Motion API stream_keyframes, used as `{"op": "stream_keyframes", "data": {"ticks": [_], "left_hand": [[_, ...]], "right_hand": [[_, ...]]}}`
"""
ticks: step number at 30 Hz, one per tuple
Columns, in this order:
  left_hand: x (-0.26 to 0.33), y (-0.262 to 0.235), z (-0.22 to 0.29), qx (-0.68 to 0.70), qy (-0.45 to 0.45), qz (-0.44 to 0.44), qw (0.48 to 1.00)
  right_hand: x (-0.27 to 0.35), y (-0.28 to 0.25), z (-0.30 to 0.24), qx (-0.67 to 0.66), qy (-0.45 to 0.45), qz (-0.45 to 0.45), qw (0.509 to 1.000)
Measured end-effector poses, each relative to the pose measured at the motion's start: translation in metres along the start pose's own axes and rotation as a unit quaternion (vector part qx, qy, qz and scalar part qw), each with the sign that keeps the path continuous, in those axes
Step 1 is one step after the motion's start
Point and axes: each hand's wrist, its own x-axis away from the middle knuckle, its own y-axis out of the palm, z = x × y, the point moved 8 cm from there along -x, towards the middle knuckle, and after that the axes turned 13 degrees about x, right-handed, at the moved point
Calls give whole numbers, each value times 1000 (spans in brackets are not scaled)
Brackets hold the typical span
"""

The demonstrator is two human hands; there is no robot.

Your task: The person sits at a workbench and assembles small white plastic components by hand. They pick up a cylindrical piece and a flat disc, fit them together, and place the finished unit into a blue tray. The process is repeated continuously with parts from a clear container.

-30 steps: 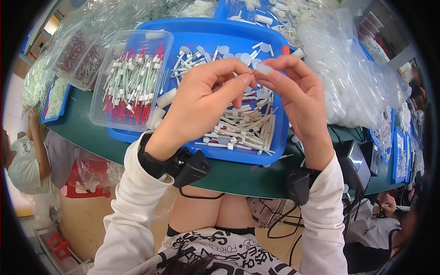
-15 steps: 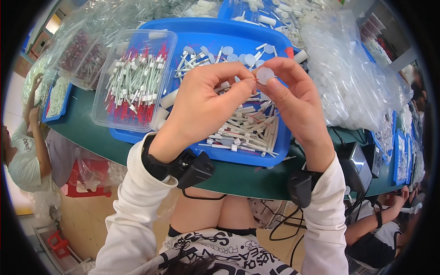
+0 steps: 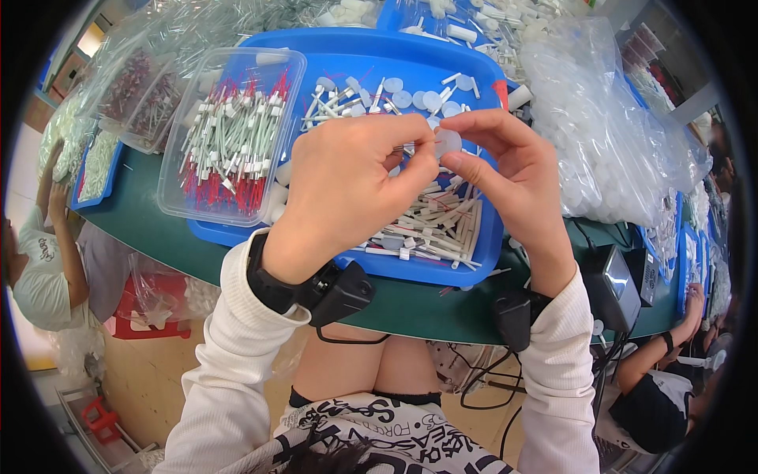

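A small round translucent white plastic cap (image 3: 448, 143) sits pinched between the two hands, raised above the middle of a shallow blue plastic tray (image 3: 489, 253). The left hand (image 3: 347, 189) closes on it from the left: its thumb and forefinger are drawn narrow, their tips meeting at the cap's edge, while the other fingers curl loosely under the palm. Whether a thin stick is also held there is hidden behind the fingers. The right hand (image 3: 513, 178) meets it from the right, forefinger arched over the top and thumb pressed against the cap's near face, so the grip is tight with hardly any gap; the remaining fingers fold back toward the wrist.

Under the hands the tray holds a loose heap of thin white plastic sticks (image 3: 442, 225), and further back a scatter of round white discs (image 3: 410, 96) like the one being held. Resting on the tray's left part is a clear rectangular plastic box (image 3: 178, 186) filled with white-collared sticks with red tips (image 3: 229, 146). The tray lies on a dark green table (image 3: 410, 304). To the right, clear plastic bags of white parts (image 3: 600, 134) are piled beside the tray. Both wrists carry black strapped devices (image 3: 335, 292) over white ribbed sleeves (image 3: 229, 371). Another person's arm (image 3: 59, 229) shows at the far left edge.
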Motion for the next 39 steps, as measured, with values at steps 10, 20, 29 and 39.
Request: {"op": "stream_keyframes", "data": {"ticks": [10,20,29,39], "left_hand": [[2,4,5,-55,36,-35,997],[2,6,4,54,68,-40,995],[-1,2,5,-17,86,-27,996],[0,1,-8,63,-14,-17,998]], "right_hand": [[0,-1,-1,73,-36,3,997],[-2,-16,-1,96,-29,58,993],[-2,-9,0,63,-24,31,997],[-2,-7,2,74,-29,33,996]]}}
